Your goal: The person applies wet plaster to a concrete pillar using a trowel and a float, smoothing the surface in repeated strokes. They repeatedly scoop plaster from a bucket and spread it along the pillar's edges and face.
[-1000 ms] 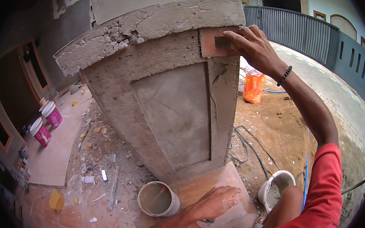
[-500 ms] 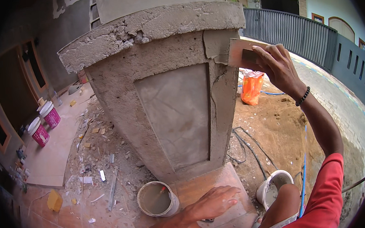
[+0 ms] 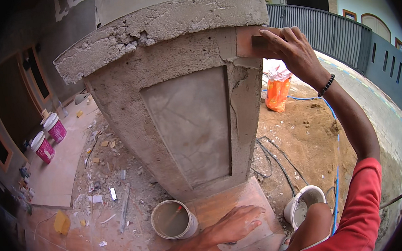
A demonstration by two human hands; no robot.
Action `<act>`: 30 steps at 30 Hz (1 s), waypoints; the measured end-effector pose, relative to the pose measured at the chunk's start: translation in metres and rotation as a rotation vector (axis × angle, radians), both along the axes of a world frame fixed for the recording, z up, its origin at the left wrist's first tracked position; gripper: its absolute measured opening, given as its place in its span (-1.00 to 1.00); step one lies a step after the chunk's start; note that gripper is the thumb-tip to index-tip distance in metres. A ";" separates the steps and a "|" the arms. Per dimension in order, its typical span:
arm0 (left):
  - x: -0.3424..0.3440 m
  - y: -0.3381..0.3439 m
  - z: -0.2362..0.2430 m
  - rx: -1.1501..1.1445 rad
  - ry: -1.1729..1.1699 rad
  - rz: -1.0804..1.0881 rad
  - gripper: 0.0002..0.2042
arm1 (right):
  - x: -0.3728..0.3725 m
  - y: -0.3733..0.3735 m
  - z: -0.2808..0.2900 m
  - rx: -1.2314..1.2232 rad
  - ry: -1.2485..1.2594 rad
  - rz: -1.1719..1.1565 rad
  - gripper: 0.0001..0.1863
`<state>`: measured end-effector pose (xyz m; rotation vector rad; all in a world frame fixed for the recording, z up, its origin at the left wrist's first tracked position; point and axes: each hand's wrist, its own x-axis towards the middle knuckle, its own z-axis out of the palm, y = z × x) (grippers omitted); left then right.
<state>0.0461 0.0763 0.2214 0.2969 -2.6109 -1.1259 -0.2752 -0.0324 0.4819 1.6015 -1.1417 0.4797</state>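
Observation:
My right hand (image 3: 291, 51), raised at the pillar's upper right corner, grips a flat plastering trowel (image 3: 245, 43) with a dark handle. The trowel's blade lies against the grey plaster (image 3: 226, 49) just under the ledge (image 3: 193, 19). A raised, uneven plaster edge runs down the right border of the pillar (image 3: 116, 108), beside its smooth recessed panel (image 3: 191, 126). My left hand (image 3: 238, 223) rests low in front near my knee, fingers stretched out, holding nothing. Close to its left stands a bucket (image 3: 192, 229) of greyish liquid with a stick-like tool leaning inside.
Another white bucket (image 3: 290, 210) with grey residue sits by my right leg. Black cable (image 3: 278, 162) and a blue hose (image 3: 338, 176) lie on the sandy ground. Farther off are an orange bag (image 3: 278, 94) and two pink-and-white pails (image 3: 43, 148). Rubble (image 3: 116, 178) covers the left side.
My right hand has moved the trowel left and slightly up, farther onto the pillar face beneath the ledge. The view has shifted a little. My left hand stays in place.

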 end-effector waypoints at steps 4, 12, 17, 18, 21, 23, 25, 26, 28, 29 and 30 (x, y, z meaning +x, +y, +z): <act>0.000 0.000 0.007 0.035 -0.040 0.003 -0.67 | -0.036 -0.006 -0.002 -0.015 -0.027 0.049 -0.41; -0.002 0.009 0.014 0.006 -0.042 0.002 -0.68 | -0.087 0.010 -0.028 0.040 -0.180 -0.064 -0.39; 0.000 0.011 0.028 0.066 -0.119 0.017 -0.69 | -0.058 0.036 -0.029 0.107 -0.257 0.253 -0.33; 0.000 0.011 0.025 0.051 -0.107 0.010 -0.69 | -0.045 0.033 -0.025 0.109 -0.214 0.250 -0.33; -0.005 0.011 0.014 0.011 -0.069 -0.004 -0.69 | -0.021 0.010 -0.014 0.045 -0.070 0.254 -0.34; -0.009 0.009 0.011 -0.021 -0.007 -0.010 -0.70 | -0.021 0.001 -0.009 0.033 -0.072 0.229 -0.35; -0.007 0.010 0.023 0.023 -0.065 0.020 -0.69 | -0.024 -0.003 -0.013 0.059 -0.149 0.219 -0.37; -0.005 0.010 0.029 0.042 -0.097 0.040 -0.69 | -0.030 -0.006 -0.018 0.063 -0.174 0.245 -0.39; -0.002 0.009 0.031 0.033 -0.124 0.021 -0.68 | -0.043 -0.012 -0.026 0.073 -0.219 0.299 -0.41; -0.001 0.008 0.031 0.029 -0.137 0.012 -0.68 | -0.044 -0.017 -0.027 0.073 -0.228 0.342 -0.42; -0.001 0.008 0.028 0.018 -0.115 0.004 -0.66 | -0.045 -0.024 -0.026 0.073 -0.237 0.385 -0.43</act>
